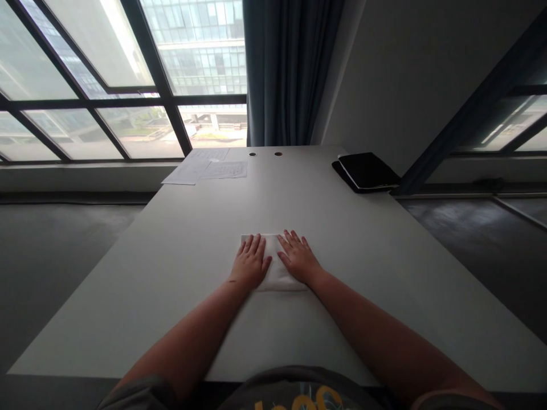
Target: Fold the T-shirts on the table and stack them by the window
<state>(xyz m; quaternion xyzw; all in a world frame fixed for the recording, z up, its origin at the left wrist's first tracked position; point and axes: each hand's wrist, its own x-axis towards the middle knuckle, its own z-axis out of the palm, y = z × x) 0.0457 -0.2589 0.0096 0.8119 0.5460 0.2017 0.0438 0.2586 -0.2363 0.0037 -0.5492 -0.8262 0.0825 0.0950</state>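
Observation:
A folded white cloth (280,278), roughly square, lies flat near the middle of the table. My left hand (250,263) rests palm down on its left side, fingers stretched out and pointing away from me. On the right side, my right hand (298,257) also lies flat, with its fingers spread. Between the two hands a strip of the cloth shows, along with its near edge. Both hands cover the cloth's side edges in part. Whether it is fabric or soft paper is hard to tell.
The white table (171,296) stretches from me toward the window (205,51) and a dark blue curtain (286,74). Paper sheets (224,169) lie at its far left. A black folder (370,169) sits at the far right edge. Two round cable holes are at the far end.

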